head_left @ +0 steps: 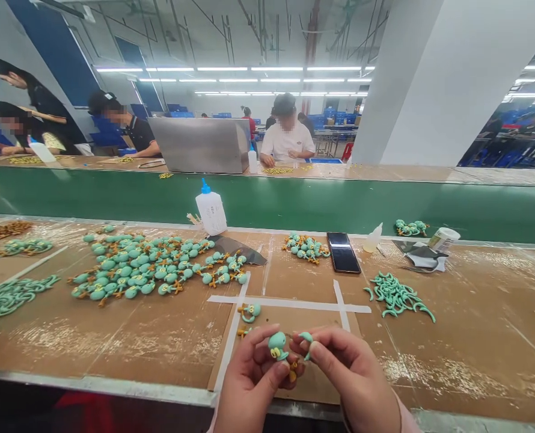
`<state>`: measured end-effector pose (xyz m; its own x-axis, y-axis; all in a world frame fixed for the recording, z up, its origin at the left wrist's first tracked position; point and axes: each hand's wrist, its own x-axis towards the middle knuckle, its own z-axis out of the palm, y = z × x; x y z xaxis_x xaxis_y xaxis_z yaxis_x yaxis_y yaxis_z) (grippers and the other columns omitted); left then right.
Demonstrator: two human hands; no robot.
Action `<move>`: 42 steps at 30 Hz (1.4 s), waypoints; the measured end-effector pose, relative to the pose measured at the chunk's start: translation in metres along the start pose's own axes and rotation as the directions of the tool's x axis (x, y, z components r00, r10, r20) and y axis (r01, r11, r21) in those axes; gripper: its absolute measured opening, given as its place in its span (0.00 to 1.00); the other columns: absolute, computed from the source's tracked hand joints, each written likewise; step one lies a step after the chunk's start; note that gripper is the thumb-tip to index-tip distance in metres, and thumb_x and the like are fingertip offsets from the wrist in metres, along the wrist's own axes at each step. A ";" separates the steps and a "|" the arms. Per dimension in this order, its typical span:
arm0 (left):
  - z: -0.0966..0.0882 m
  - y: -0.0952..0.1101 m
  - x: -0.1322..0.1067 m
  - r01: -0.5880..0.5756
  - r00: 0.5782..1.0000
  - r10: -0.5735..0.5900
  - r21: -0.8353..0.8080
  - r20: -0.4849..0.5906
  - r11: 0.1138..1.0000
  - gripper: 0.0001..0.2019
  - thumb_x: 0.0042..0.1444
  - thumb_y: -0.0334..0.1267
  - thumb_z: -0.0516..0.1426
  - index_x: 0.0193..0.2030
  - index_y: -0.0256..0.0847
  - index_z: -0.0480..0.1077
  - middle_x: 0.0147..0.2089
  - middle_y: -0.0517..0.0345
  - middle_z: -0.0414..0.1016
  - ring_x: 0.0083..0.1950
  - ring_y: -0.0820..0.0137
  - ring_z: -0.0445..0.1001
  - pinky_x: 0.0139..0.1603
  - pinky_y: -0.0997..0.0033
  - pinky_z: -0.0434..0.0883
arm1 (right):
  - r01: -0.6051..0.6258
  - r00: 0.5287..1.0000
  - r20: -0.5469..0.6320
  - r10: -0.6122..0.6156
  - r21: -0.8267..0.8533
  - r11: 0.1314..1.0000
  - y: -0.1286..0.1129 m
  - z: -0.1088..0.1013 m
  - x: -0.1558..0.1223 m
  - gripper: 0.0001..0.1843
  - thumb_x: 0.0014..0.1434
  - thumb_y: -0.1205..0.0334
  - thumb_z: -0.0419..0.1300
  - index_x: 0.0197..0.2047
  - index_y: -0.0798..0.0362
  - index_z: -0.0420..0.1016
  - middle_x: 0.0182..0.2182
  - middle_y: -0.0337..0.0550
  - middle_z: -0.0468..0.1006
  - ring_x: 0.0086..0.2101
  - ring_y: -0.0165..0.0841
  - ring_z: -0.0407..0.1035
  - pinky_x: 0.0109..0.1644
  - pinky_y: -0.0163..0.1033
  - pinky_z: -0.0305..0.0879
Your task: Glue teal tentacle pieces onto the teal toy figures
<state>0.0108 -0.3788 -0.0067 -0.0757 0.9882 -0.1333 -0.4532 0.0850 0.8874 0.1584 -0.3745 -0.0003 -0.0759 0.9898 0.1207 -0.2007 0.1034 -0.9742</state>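
Note:
My left hand [249, 379] pinches a small teal clay figure [278, 346] with yellow eyes and orange parts. My right hand [351, 376] holds a thin curved teal clay piece [306, 338] against that figure. Just beyond my hands, two similar figures [250, 311] lie on a cardboard sheet [294, 385] marked with white tape. A large heap of finished teal figures [145, 269] covers the table to the left. Loose curved teal strips [398, 296] lie to the right.
A white glue bottle [211, 207] with a blue cap stands by the heap. A black phone [343, 252] lies on the table. A green conveyor belt [267, 204] runs behind the table, and co-workers sit at the far side.

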 end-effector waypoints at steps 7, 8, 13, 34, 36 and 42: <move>0.012 -0.002 -0.004 -0.097 0.993 0.100 0.050 -0.065 0.994 0.17 0.41 0.38 0.70 0.40 0.45 0.76 0.31 0.58 0.80 0.25 0.71 0.75 0.24 0.75 0.72 | 0.018 1.000 -0.027 -0.017 0.042 0.999 0.000 0.005 0.001 0.14 0.57 0.50 0.65 0.32 0.53 0.81 0.34 0.49 0.82 0.33 0.36 0.76 0.38 0.36 0.74; 0.013 -0.003 -0.003 -0.103 0.992 0.106 0.053 -0.063 0.993 0.16 0.41 0.39 0.70 0.40 0.46 0.76 0.31 0.59 0.80 0.24 0.72 0.74 0.24 0.76 0.72 | 0.026 0.999 -0.033 -0.025 0.032 0.999 -0.002 0.005 0.001 0.14 0.56 0.50 0.65 0.30 0.53 0.81 0.32 0.48 0.82 0.32 0.36 0.76 0.36 0.36 0.74; 0.016 -0.003 -0.003 -0.114 0.990 0.119 0.074 -0.070 0.991 0.17 0.40 0.41 0.71 0.39 0.46 0.77 0.31 0.58 0.79 0.25 0.71 0.74 0.23 0.76 0.72 | 0.054 0.997 -0.050 -0.054 0.003 0.999 -0.002 0.004 0.001 0.15 0.56 0.50 0.65 0.28 0.53 0.80 0.30 0.47 0.81 0.32 0.36 0.75 0.35 0.34 0.74; 0.016 0.005 -0.006 -0.142 0.989 0.133 0.178 0.058 0.974 0.18 0.47 0.42 0.67 0.46 0.45 0.77 0.39 0.52 0.80 0.40 0.63 0.78 0.41 0.69 0.76 | 0.459 0.837 0.035 -0.546 -0.589 0.665 0.009 0.000 -0.009 0.09 0.62 0.68 0.56 0.40 0.49 0.77 0.44 0.47 0.80 0.44 0.36 0.76 0.50 0.40 0.73; 0.013 0.004 -0.004 -0.133 0.988 0.121 0.141 0.092 0.981 0.21 0.45 0.45 0.68 0.47 0.45 0.76 0.42 0.51 0.80 0.42 0.62 0.78 0.44 0.68 0.76 | 0.535 0.762 0.131 -0.634 -0.678 0.503 0.012 0.000 -0.009 0.12 0.60 0.71 0.57 0.44 0.49 0.76 0.46 0.45 0.80 0.47 0.37 0.75 0.58 0.44 0.68; 0.007 -0.004 0.003 -0.099 0.985 0.092 0.040 0.148 0.994 0.14 0.48 0.43 0.67 0.42 0.45 0.75 0.37 0.53 0.80 0.40 0.64 0.78 0.42 0.70 0.74 | 0.622 0.671 0.263 -0.693 -0.709 0.333 0.005 0.002 -0.004 0.11 0.62 0.70 0.56 0.45 0.48 0.74 0.45 0.44 0.80 0.53 0.41 0.70 0.61 0.51 0.62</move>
<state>0.0185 -0.3752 -0.0074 0.0150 0.9998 0.0162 -0.4073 -0.0086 0.9133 0.1560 -0.3777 -0.0050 -0.1688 0.5672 0.8061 0.5782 0.7193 -0.3850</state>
